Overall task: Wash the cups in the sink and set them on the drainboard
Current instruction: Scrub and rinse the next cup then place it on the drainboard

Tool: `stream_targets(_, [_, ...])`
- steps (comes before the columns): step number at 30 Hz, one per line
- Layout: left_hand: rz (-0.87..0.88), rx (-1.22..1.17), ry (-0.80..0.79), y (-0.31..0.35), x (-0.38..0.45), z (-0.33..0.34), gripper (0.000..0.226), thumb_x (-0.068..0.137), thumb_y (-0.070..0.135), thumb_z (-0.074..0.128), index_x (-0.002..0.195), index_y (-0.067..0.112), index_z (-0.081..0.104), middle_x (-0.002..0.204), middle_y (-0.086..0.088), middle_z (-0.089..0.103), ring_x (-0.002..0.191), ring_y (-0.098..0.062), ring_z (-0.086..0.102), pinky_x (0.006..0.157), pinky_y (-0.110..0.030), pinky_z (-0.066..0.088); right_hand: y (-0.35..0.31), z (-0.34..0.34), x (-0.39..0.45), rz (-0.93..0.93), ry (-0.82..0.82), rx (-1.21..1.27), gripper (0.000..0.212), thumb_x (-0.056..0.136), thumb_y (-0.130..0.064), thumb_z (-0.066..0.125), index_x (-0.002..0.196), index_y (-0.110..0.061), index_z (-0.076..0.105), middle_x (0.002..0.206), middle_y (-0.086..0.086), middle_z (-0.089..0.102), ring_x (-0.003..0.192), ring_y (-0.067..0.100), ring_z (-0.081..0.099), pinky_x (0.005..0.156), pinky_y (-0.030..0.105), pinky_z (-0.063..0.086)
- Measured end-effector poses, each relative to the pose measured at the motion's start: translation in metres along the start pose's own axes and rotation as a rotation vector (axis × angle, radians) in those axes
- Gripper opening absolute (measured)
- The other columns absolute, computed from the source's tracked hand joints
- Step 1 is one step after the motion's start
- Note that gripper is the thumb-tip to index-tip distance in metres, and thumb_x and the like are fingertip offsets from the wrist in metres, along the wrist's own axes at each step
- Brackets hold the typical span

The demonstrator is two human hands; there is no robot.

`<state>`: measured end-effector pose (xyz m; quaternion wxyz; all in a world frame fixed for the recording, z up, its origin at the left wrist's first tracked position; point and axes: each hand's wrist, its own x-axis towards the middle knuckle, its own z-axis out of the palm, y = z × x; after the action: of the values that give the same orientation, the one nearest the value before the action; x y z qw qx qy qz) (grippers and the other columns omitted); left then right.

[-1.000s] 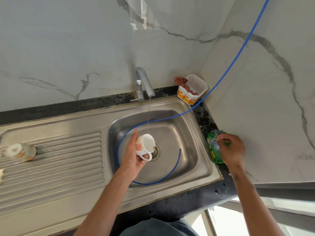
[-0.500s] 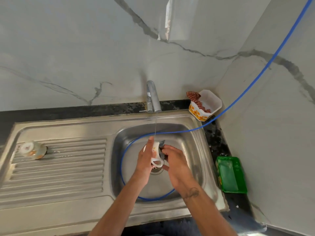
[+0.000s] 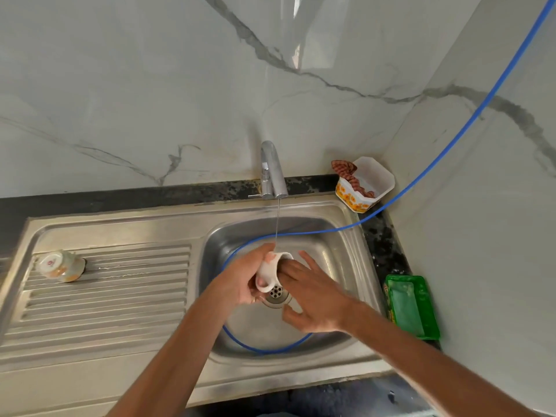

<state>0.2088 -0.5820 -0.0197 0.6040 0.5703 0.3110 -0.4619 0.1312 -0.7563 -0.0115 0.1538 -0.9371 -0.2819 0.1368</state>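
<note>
My left hand (image 3: 240,281) grips a white cup (image 3: 269,270) with an orange print, held on its side over the drain (image 3: 276,293) of the steel sink (image 3: 340,260). A thin stream of water from the tap (image 3: 272,171) falls onto the cup. My right hand (image 3: 313,299) reaches into the cup's mouth with some fingers inside; the others are spread. A second cup (image 3: 60,265) lies on the ribbed drainboard (image 3: 105,290) at the far left.
A blue hose (image 3: 421,173) runs from the upper right wall and loops inside the sink bowl. A white flowered tub (image 3: 365,185) with a checked cloth stands in the back corner. A green tray (image 3: 410,305) sits on the dark counter right of the sink.
My right hand left the green tray, came to the cup and put its fingers into the cup's mouth. The cup stayed over the drain under the running water.
</note>
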Motion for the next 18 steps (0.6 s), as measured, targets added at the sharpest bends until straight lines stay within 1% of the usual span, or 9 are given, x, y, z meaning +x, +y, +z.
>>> stream_targets(1, [-0.031, -0.058, -0.087, -0.001, -0.001, -0.003, 0.045, 0.088, 0.057, 0.074, 0.101, 0.014, 0.067, 0.067, -0.007, 0.062, 0.051, -0.014, 0.049, 0.042, -0.021, 0.037, 0.006, -0.002, -0.003, -0.011, -0.027, -0.04, 0.074, 0.091, -0.042, 0.052, 0.159, -0.02, 0.031, 0.164, 0.0, 0.033, 0.154, 0.015, 0.025, 0.131, 0.05, 0.01])
stream_targets(3, [-0.05, -0.249, -0.352, -0.004, -0.006, -0.01, 0.046, 0.096, 0.047, 0.069, 0.111, 0.004, 0.07, 0.083, -0.015, 0.064, 0.052, -0.014, 0.053, 0.034, -0.016, 0.039, 0.004, -0.01, -0.006, 0.051, -0.004, 0.175, 0.064, 0.094, -0.034, 0.056, 0.155, -0.022, 0.039, 0.158, -0.003, 0.043, 0.147, 0.012, 0.035, 0.127, 0.045, 0.025])
stream_targets(5, [0.009, -0.346, -0.51, -0.009, -0.014, -0.017, 0.047, 0.099, 0.04, 0.067, 0.124, 0.001, 0.07, 0.102, -0.022, 0.066, 0.062, -0.019, 0.061, 0.042, -0.019, 0.052, -0.012, -0.016, -0.006, 0.215, 0.107, 0.709, 0.052, 0.094, -0.027, 0.063, 0.145, -0.027, 0.052, 0.137, -0.009, 0.062, 0.128, 0.007, 0.055, 0.112, 0.037, 0.044])
stream_targets(7, [0.124, -0.407, -0.544, -0.016, -0.025, -0.017, 0.048, 0.098, 0.032, 0.071, 0.136, 0.004, 0.065, 0.113, -0.023, 0.066, 0.077, -0.025, 0.067, 0.056, -0.028, 0.062, -0.028, -0.018, -0.001, 0.366, 0.272, 1.234, 0.046, 0.092, -0.018, 0.069, 0.137, -0.023, 0.061, 0.124, -0.001, 0.073, 0.12, 0.017, 0.066, 0.106, 0.041, 0.052])
stream_targets(10, [0.379, -0.222, -0.373, -0.027, -0.039, -0.003, 0.049, 0.093, 0.041, 0.07, 0.136, 0.02, 0.065, 0.112, -0.011, 0.07, 0.091, -0.022, 0.071, 0.073, -0.033, 0.063, -0.04, -0.018, 0.003, 0.462, 0.424, 1.646, 0.033, 0.097, -0.006, 0.064, 0.129, -0.012, 0.07, 0.118, 0.014, 0.075, 0.109, 0.027, 0.07, 0.096, 0.043, 0.056])
stream_targets(12, [0.61, 0.039, -0.064, -0.035, -0.042, 0.005, 0.046, 0.092, 0.056, 0.065, 0.126, 0.025, 0.067, 0.108, -0.003, 0.075, 0.091, -0.014, 0.074, 0.075, -0.028, 0.06, -0.046, -0.022, 0.004, 0.555, 0.396, 1.846, 0.024, 0.103, -0.009, 0.06, 0.119, -0.013, 0.077, 0.113, 0.014, 0.075, 0.102, 0.027, 0.071, 0.098, 0.053, 0.053])
stream_targets(13, [0.784, 0.128, 0.075, -0.041, -0.04, 0.006, 0.04, 0.097, 0.058, 0.061, 0.122, 0.028, 0.067, 0.109, 0.001, 0.075, 0.096, -0.011, 0.075, 0.078, -0.027, 0.059, -0.047, -0.022, 0.005, 0.617, 0.379, 1.891, 0.022, 0.103, -0.011, 0.059, 0.112, -0.015, 0.08, 0.109, 0.013, 0.075, 0.098, 0.026, 0.07, 0.099, 0.055, 0.051])
stream_targets(15, [1.187, 0.349, 0.211, -0.057, -0.031, 0.002, 0.031, 0.107, 0.052, 0.048, 0.126, 0.034, 0.066, 0.12, 0.009, 0.07, 0.114, -0.013, 0.069, 0.093, -0.027, 0.054, -0.051, -0.023, 0.007, 0.719, 0.347, 1.881, 0.021, 0.104, -0.013, 0.059, 0.106, -0.014, 0.08, 0.104, 0.012, 0.074, 0.095, 0.024, 0.068, 0.096, 0.051, 0.05])
stream_targets(18, [1.469, 0.725, 0.295, -0.076, -0.017, -0.011, 0.045, 0.109, 0.054, 0.033, 0.135, 0.03, 0.062, 0.135, 0.012, 0.055, 0.122, -0.01, 0.059, 0.099, -0.022, 0.047, -0.055, -0.023, 0.01, 0.755, 0.325, 1.834, 0.023, 0.102, -0.017, 0.06, 0.116, -0.008, 0.076, 0.11, 0.016, 0.073, 0.1, 0.026, 0.067, 0.096, 0.046, 0.054])
